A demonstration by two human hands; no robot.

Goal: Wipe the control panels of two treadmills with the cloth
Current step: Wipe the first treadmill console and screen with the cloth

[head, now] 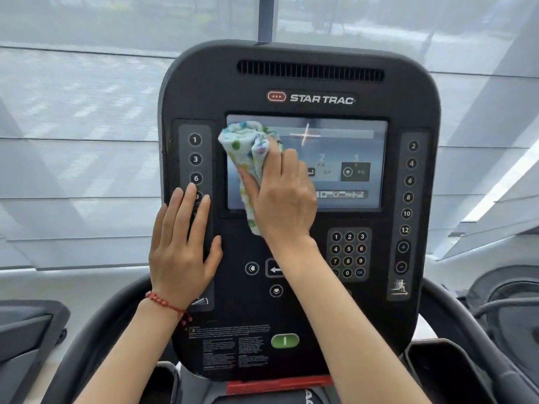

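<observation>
A black treadmill control panel fills the middle of the view, with a lit screen at its centre. My right hand grips a bunched white cloth with coloured spots and holds it against the left part of the screen. My left hand lies flat with straight fingers on the panel's left column of number buttons, covering its lower buttons. A red bead bracelet circles my left wrist.
A number keypad and a right button column flank the screen. A green start button sits low on the panel. Curved handlebars run down both sides. Parts of neighbouring machines show at left and right. Shaded windows stand behind.
</observation>
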